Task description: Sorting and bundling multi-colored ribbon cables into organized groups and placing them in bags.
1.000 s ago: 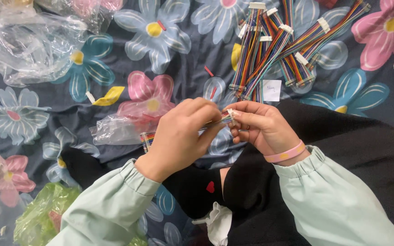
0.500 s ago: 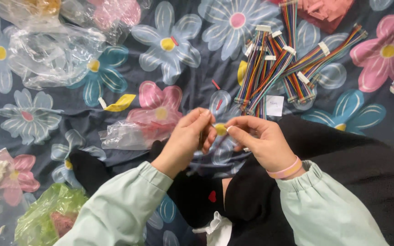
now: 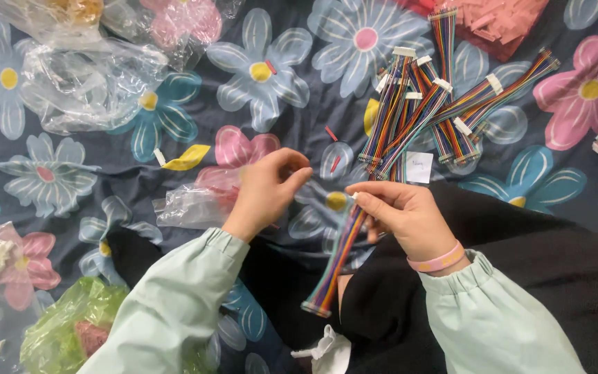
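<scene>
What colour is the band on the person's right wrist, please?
Pink, seen in the head view: wristband.

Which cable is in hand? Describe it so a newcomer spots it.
On the flowered cloth, find the two hands in the middle. The rainbow ribbon cable hangs from the right hand, apart from the cable pile above.

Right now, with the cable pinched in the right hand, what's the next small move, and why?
Probably bring the left hand back to the top end of the rainbow ribbon cable. The right hand pinches that end alone while the rest hangs loose over the lap, and the left hand's fingertips sit just apart from it.
</scene>
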